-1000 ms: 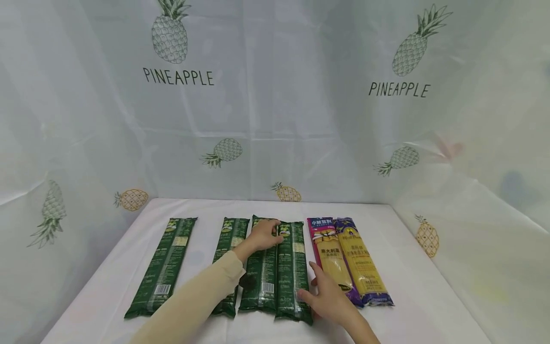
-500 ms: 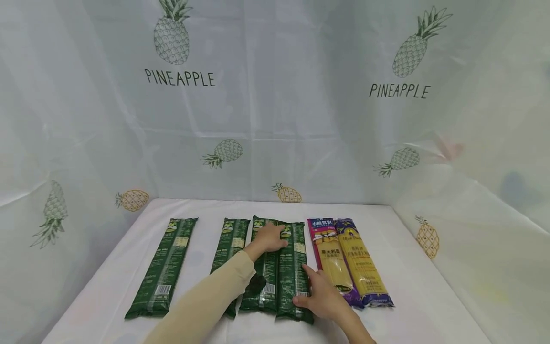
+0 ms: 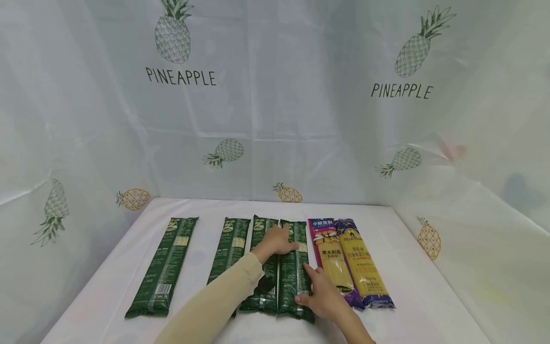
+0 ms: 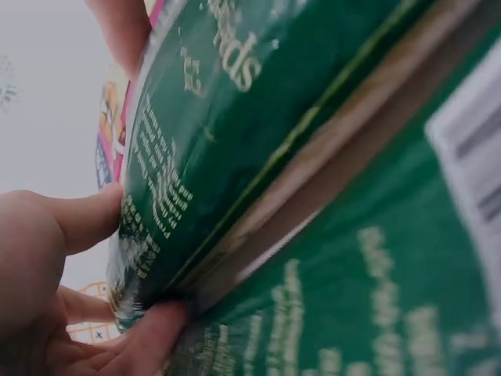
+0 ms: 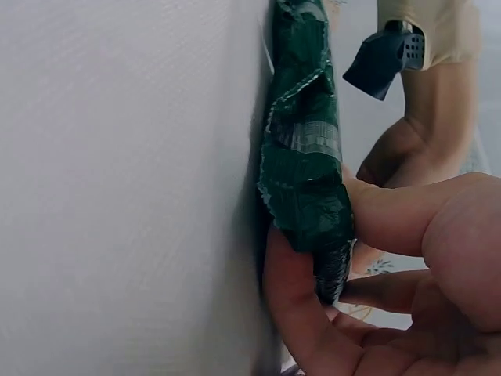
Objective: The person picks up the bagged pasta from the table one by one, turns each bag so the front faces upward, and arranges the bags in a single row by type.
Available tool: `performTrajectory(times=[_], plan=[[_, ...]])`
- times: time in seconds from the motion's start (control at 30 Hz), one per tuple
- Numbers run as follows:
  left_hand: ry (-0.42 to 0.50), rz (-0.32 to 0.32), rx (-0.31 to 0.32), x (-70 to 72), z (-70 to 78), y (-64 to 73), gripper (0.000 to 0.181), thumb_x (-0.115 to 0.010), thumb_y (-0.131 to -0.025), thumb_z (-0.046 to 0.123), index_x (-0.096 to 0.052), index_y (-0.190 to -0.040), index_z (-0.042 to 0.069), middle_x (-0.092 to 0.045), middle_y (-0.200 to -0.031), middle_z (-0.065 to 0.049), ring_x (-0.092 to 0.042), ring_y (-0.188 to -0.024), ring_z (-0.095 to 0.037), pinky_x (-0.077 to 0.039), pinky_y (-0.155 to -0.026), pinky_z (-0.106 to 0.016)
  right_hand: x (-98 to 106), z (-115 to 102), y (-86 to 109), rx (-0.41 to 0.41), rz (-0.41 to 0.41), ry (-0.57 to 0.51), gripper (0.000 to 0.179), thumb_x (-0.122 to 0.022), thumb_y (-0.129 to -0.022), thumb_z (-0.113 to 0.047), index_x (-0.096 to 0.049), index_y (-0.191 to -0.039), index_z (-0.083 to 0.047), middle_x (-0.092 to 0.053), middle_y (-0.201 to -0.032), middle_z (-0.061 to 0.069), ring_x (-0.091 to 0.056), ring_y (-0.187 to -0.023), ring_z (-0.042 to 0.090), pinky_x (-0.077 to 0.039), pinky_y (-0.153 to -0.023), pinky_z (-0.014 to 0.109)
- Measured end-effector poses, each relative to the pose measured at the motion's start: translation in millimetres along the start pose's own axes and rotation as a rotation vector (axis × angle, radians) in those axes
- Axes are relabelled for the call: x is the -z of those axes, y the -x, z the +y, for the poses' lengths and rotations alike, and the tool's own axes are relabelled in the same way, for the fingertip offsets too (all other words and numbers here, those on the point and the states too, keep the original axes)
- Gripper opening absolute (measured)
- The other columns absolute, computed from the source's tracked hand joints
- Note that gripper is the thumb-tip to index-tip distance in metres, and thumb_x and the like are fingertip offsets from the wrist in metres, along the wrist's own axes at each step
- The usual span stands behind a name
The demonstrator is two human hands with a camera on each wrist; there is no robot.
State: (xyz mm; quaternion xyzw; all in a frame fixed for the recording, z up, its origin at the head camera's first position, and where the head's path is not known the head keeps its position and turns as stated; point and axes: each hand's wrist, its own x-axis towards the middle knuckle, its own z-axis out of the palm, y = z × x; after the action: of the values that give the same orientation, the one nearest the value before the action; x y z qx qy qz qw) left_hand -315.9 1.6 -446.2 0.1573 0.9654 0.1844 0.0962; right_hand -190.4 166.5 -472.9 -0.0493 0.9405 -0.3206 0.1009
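Observation:
A green spaghetti pack (image 3: 293, 274), rightmost of the green ones, lies lengthwise on the white-covered table. My left hand (image 3: 277, 240) grips its far part, thumb on the right edge and fingers over the left side; in the left wrist view that hand (image 4: 47, 266) has a fingertip in the gap beside the neighbouring green pack (image 4: 376, 290). Near the close end, my right hand (image 3: 324, 296) pinches the same pack. The right wrist view has the right thumb (image 5: 391, 215) on the upper face and a finger (image 5: 293, 282) under the edge of the pack (image 5: 305, 180).
Left of the held pack lie other green packs, one (image 3: 163, 267) well apart at the far left. To the right, a pink and purple pasta pack (image 3: 333, 258) and a yellow and blue one (image 3: 363, 263) lie side by side. A pineapple-print curtain (image 3: 275, 119) hangs behind.
My left hand has moved right, from over the neighbouring pack onto the rightmost green one. My right hand has closed in on that pack's right edge. A narrow gap shows between the two packs.

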Motion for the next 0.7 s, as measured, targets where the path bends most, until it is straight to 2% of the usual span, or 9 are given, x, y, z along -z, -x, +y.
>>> performTrajectory(times=[0.1,0.17,0.23,0.33,0.43,0.57,0.7], plan=[[-0.020,0.007,0.012,-1.4,2.8,-1.0,0.084,-0.066,-0.104,0.048,-0.033,-0.165,0.000,-0.063,-0.142,-0.027,-0.066,-0.124,-0.041,-0.055,-0.103,-0.050,0,1,1.5,0.012,0.007,-0.012,0.097,-0.092,-0.084,-0.034,-0.043,-0.162,-0.005,-0.057,-0.136,0.023,-0.063,-0.117,0.040,-0.053,-0.095,0.065],[-0.005,-0.014,0.020,-4.1,3.5,-3.2,0.086,-0.066,-0.105,0.048,-0.028,-0.167,0.000,-0.074,-0.122,-0.023,-0.074,-0.102,-0.035,-0.059,-0.089,-0.045,0,2,2.3,0.021,0.008,-0.018,0.098,-0.092,-0.084,-0.034,-0.042,-0.162,-0.003,-0.059,-0.130,0.020,-0.063,-0.110,0.034,-0.054,-0.091,0.061],[0.018,-0.026,0.025,-8.0,2.7,-5.9,0.088,-0.066,-0.105,0.048,-0.025,-0.167,0.001,-0.077,-0.103,-0.020,-0.074,-0.080,-0.030,-0.058,-0.075,-0.041,0,3,2.7,0.031,0.006,-0.024,0.098,-0.092,-0.084,-0.033,-0.041,-0.162,-0.002,-0.058,-0.119,0.014,-0.059,-0.097,0.026,-0.054,-0.083,0.054],[0.099,-0.024,0.038,-12.4,0.1,-7.8,0.088,-0.067,-0.105,0.044,-0.022,-0.168,0.002,-0.074,-0.092,-0.018,-0.067,-0.061,-0.025,-0.051,-0.063,-0.039,-1,4,2.4,0.047,0.005,-0.031,0.098,-0.091,-0.085,-0.033,-0.040,-0.162,-0.001,-0.056,-0.112,0.009,-0.052,-0.088,0.021,-0.050,-0.075,0.045],[0.179,0.002,0.032,-15.3,-4.3,-9.2,0.087,-0.070,-0.105,0.040,-0.023,-0.167,0.002,-0.073,-0.110,-0.021,-0.065,-0.064,-0.026,-0.048,-0.066,-0.041,-1,5,1.6,0.059,0.004,-0.036,0.097,-0.091,-0.086,-0.033,-0.040,-0.163,-0.001,-0.054,-0.109,0.007,-0.050,-0.084,0.020,-0.046,-0.071,0.040],[0.301,0.011,0.001,-19.4,-11.3,-11.3,0.086,-0.068,-0.106,0.034,-0.018,-0.168,0.002,-0.065,-0.139,-0.026,-0.071,-0.090,-0.035,-0.053,-0.080,-0.049,-1,6,1.5,0.060,-0.006,-0.045,0.096,-0.090,-0.087,-0.031,-0.039,-0.164,-0.002,-0.053,-0.108,0.007,-0.050,-0.082,0.019,-0.045,-0.068,0.037],[0.434,0.035,-0.025,-21.8,-16.1,-10.8,0.084,-0.067,-0.107,0.029,-0.017,-0.169,0.003,-0.056,-0.149,-0.029,-0.066,-0.119,-0.045,-0.052,-0.098,-0.058,2,6,2.9,0.081,-0.013,-0.060,0.096,-0.089,-0.088,-0.028,-0.037,-0.165,-0.003,-0.053,-0.109,0.007,-0.050,-0.080,0.019,-0.044,-0.066,0.035]])
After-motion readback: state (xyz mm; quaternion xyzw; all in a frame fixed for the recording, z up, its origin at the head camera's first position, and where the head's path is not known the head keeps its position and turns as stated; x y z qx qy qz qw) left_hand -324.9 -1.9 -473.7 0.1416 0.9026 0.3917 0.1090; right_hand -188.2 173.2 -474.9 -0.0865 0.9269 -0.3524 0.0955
